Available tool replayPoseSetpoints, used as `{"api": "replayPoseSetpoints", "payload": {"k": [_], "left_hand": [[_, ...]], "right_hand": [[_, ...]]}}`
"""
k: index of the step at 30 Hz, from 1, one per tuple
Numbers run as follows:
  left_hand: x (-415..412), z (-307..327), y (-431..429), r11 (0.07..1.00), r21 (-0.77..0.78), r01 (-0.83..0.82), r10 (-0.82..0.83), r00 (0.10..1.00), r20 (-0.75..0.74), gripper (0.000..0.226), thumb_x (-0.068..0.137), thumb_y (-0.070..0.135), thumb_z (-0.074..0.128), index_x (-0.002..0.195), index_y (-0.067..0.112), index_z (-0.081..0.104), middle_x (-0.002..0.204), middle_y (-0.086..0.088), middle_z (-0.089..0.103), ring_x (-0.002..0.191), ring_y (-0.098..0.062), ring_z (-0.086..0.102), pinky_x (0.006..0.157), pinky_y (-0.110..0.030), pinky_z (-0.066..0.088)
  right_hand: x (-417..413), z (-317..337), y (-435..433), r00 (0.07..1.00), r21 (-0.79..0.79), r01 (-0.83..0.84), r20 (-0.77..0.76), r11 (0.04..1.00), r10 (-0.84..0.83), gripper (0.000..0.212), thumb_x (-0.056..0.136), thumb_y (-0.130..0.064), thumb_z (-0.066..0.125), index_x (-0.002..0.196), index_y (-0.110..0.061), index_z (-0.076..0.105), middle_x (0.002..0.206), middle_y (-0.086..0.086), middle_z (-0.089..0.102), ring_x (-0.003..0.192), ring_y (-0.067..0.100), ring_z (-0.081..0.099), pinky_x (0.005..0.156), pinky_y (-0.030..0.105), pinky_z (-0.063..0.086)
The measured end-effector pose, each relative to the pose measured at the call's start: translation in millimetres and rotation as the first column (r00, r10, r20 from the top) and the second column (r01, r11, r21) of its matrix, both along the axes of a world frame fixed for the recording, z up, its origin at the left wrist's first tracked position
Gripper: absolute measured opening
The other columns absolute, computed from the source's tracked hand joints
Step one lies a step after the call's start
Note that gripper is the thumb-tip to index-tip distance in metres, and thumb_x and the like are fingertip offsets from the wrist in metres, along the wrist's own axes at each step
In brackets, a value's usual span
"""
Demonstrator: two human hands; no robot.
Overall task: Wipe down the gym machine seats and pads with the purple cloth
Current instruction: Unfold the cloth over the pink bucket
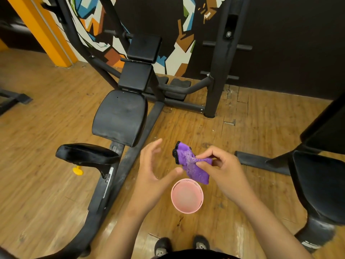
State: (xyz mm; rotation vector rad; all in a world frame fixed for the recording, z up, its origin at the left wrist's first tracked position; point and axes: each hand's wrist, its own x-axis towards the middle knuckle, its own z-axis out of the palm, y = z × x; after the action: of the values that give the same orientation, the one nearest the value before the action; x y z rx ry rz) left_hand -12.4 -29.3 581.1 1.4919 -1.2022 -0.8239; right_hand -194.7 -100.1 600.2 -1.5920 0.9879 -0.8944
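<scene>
A dust-marked black seat [119, 116] is seen at centre left. The left hand [155, 171] is held empty, its fingers spread wide, just beside the purple cloth [192, 165]. The cloth is bunched at centre frame and pinched by the fingers of the right hand [222, 172]. Under so light a pinch, it could be dropped. Below, a pink tub [187, 195] is set on the floor [46, 109] near the shoes [163, 246], where it could be kicked over. Its contents cannot be told.
</scene>
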Motion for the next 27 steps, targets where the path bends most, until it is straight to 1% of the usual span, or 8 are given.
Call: {"api": "replayPoseSetpoints", "payload": {"k": [2,6,9,12,16,20,24,27], "left_hand": [[-1,10,-6,0.995,-0.063,0.079,-0.068,0.985,0.160,0.066,0.074,0.044,0.075,0.133,0.030,0.049,0.137,0.015,0.048,0.129,-0.003,0.044,0.104,-0.016,0.037],[-1,20,-14,0.990,-0.090,0.113,-0.075,0.934,0.351,0.029,0.077,0.021,0.078,0.104,0.026,0.067,0.101,0.020,0.063,0.102,-0.005,0.057,0.086,-0.019,0.043],[4,26,-12,0.982,-0.080,0.173,-0.132,0.921,0.368,0.012,0.080,0.015,0.075,0.085,0.021,0.066,0.086,0.016,0.061,0.087,-0.011,0.057,0.075,-0.019,0.042],[13,33,-9,0.982,-0.097,0.163,-0.128,0.945,0.300,0.018,0.082,0.005,0.072,0.081,0.022,0.064,0.080,0.010,0.062,0.083,-0.015,0.059,0.073,-0.020,0.044],[11,39,-7,0.969,-0.137,0.207,-0.144,0.917,0.371,0.021,0.082,0.005,0.072,0.085,0.023,0.063,0.095,0.015,0.059,0.096,-0.015,0.059,0.084,-0.018,0.043],[2,43,-6,0.955,-0.157,0.251,-0.172,0.902,0.396,0.024,0.076,0.023,0.078,0.088,0.030,0.058,0.129,0.021,0.050,0.127,-0.014,0.049,0.104,-0.032,0.038],[-3,46,-7,0.937,-0.131,0.323,-0.233,0.862,0.450,0.023,0.078,0.035,0.071,0.098,0.031,0.062,0.135,0.021,0.048,0.129,-0.011,0.046,0.101,-0.025,0.039],[-2,44,-6,0.928,-0.102,0.358,-0.285,0.859,0.425,0.014,0.079,0.029,0.074,0.088,0.030,0.063,0.129,0.022,0.054,0.123,-0.010,0.051,0.095,-0.024,0.044]], "right_hand": [[-1,5,2,0.999,-0.058,-0.018,-0.029,0.998,0.017,0.027,0.083,0.003,0.069,0.076,-0.023,0.066,0.084,-0.006,0.068,0.083,0.014,0.063,0.077,0.029,0.050],[-7,9,3,0.996,-0.203,-0.071,-0.065,0.977,0.058,0.041,0.080,0.004,0.070,0.076,-0.036,0.065,0.090,-0.012,0.068,0.089,0.010,0.064,0.081,0.024,0.050],[-18,12,0,0.997,-0.250,-0.064,-0.057,0.966,0.051,0.041,0.078,0.006,0.070,0.077,-0.035,0.068,0.090,-0.012,0.067,0.089,0.010,0.063,0.080,0.018,0.047],[-32,12,-7,0.999,-0.248,0.031,-0.006,0.968,-0.034,0.040,0.077,0.011,0.070,0.075,-0.028,0.067,0.087,-0.012,0.067,0.084,0.005,0.062,0.077,0.015,0.046],[-35,15,-6,0.998,-0.227,0.058,0.040,0.972,-0.050,0.044,0.078,0.014,0.068,0.076,-0.030,0.067,0.086,-0.013,0.067,0.083,0.005,0.062,0.075,0.015,0.047],[-34,19,-4,0.997,-0.190,0.000,0.076,0.982,0.015,0.041,0.078,0.013,0.067,0.075,-0.028,0.068,0.088,-0.013,0.069,0.089,0.007,0.065,0.079,0.019,0.049],[-27,22,1,0.995,-0.149,-0.055,0.079,0.987,0.068,0.019,0.075,-0.010,0.070,0.075,-0.029,0.069,0.091,-0.008,0.070,0.093,0.015,0.065,0.081,0.028,0.051],[-24,23,5,0.989,-0.107,-0.091,0.109,0.990,0.103,0.024,0.076,-0.003,0.068,0.076,-0.028,0.070,0.091,-0.005,0.071,0.092,0.015,0.066,0.080,0.025,0.050]]}}
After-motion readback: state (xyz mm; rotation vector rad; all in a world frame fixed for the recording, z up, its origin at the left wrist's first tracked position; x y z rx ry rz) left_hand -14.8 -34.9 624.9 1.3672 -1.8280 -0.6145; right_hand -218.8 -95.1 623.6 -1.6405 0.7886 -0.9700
